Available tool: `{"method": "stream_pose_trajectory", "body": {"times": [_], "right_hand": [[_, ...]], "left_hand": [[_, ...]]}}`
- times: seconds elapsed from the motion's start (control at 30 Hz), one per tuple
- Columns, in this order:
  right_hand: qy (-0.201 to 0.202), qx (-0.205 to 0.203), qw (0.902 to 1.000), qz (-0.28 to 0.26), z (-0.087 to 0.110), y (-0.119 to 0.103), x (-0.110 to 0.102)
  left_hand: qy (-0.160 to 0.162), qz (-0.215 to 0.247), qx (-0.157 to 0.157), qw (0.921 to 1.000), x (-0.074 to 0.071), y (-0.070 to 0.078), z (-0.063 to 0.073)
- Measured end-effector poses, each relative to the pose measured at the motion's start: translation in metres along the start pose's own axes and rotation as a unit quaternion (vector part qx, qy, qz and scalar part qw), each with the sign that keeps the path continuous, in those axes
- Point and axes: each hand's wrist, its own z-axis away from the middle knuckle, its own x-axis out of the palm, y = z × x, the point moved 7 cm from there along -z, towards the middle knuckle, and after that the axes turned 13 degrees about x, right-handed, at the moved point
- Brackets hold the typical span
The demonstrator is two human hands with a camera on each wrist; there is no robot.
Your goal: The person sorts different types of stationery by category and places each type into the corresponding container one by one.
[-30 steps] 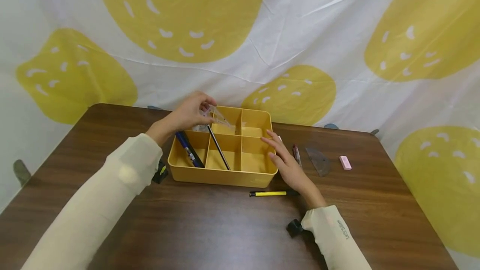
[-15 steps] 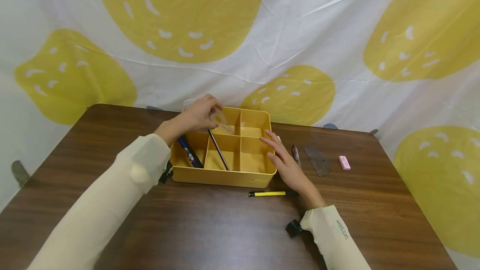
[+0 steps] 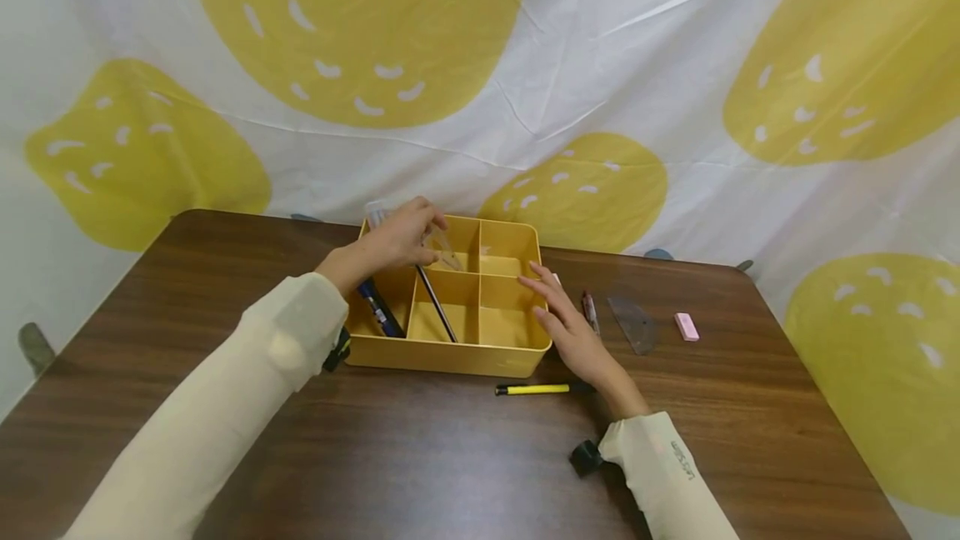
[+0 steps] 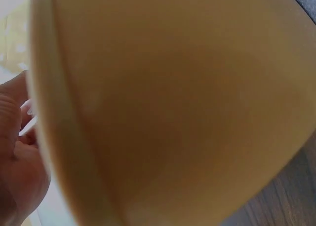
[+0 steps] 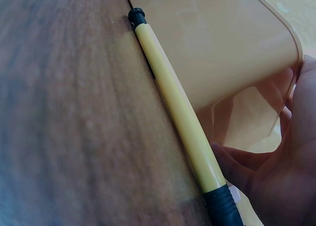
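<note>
Over the back left of a yellow six-section organizer box [image 3: 442, 357], my left hand [image 3: 393, 238] pinches a clear plastic set square [image 3: 452, 259]. The hand covers part of it, and the box wall hides most of the grip in the left wrist view. My right hand [image 3: 573, 332] rests on the box's right rim with fairly straight fingers, some reaching over the edge. In the right wrist view, other fingers [image 5: 232, 161] lie along the outside of the wall. A blue marker [image 3: 381, 308] leans in the front left section, and a dark slim pen [image 3: 437, 304] slants in the front middle one.
A yellow pen with black ends [image 3: 536, 389] lies just in front of the box. To the right, on the brown table [image 3: 420, 457], are a dark red pen [image 3: 590, 312], a clear protractor [image 3: 633, 323] and a pink eraser [image 3: 686, 327]. A lemon-print cloth [image 3: 450, 40] hangs behind.
My left hand has moved a little to the right and slightly down with the set square, and its forearm has followed. The right hand stays at the rim.
</note>
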Motion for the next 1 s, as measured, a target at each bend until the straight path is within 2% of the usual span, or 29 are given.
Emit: {"method": "stream_pose_trajectory", "body": {"times": [0.27,1.0], "right_hand": [[0.003,-0.003,1.0,-0.002,-0.0003,0.0002,-0.0012],[-0.002,0.0,1.0,0.001,-0.0027,0.0013,-0.0006]], "left_hand": [[-0.015,-0.052,-0.001,0.9985,0.0047,0.0009,-0.0052],[-0.03,-0.051,-0.031,0.9978,0.0088,-0.0048,-0.0084]]}}
